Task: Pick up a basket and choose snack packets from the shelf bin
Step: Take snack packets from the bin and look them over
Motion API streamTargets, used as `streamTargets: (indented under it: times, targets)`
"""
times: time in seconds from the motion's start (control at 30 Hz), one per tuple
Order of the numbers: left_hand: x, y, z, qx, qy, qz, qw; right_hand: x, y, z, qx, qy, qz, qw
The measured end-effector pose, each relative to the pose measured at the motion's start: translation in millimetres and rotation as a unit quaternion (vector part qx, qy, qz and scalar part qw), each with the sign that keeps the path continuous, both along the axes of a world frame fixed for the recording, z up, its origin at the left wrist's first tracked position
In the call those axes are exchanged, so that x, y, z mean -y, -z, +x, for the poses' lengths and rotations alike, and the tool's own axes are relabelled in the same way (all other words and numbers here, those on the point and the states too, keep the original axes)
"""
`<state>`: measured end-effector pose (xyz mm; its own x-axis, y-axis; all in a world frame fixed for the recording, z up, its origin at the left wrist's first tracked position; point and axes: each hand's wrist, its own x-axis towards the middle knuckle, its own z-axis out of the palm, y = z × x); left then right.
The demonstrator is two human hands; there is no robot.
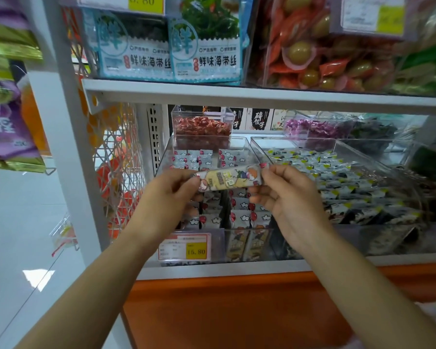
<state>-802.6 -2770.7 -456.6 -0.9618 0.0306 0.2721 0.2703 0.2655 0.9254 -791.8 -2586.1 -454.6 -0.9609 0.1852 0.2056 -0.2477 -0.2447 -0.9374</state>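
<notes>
Holding snack packet (230,178) mid-frame above shelf bin (242,144), long axis horizontal; left hand (170,195) pinches left end, right hand (285,195) pinches right end. No basket in view.

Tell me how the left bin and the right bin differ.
The left bin holds white packets with red balloons; the right bin holds dark packets with yellow marks. The left bin has a price tag in front; the right bin shows none. Both are clear plastic.
</notes>
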Motion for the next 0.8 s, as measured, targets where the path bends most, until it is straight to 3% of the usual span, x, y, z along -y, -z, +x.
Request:
streamTargets:
  times: [0.1,0.23,0.43,0.53,0.6,0.8]
  targets:
    - [0.7,1.7,-2.0,0.034,0.018,0.079,0.996,-3.9,-0.4,2.8,0.009,-0.051,-0.054,0.997]
    - [-1.9,-0.4,-3.3,0.091,0.075,0.246,0.962,-5.3,0.4,3.1,0.033,-0.095,-0.11,0.989]
    - [-3.9,-2.4,-4.4,0.11,0.07,0.297,0.946,-8.7,3.2,0.7,0.044,-0.098,-0.158,0.982]
    - [-4.3,-2.5,-3.8,0.14,0.075,0.33,0.931,-10.8,4.2,0.8,0.035,-0.077,-0.127,0.988]
    - [-3.8,-1.7,-3.5,0.131,0.075,0.319,0.936,-12.0,5.6,0.3,0.023,-0.059,-0.097,0.993]
    - [-5.5,2.9,-3.7,0.052,0.065,0.177,0.981,-13.4,8.0,1.0,-0.014,-0.023,0.021,0.999]
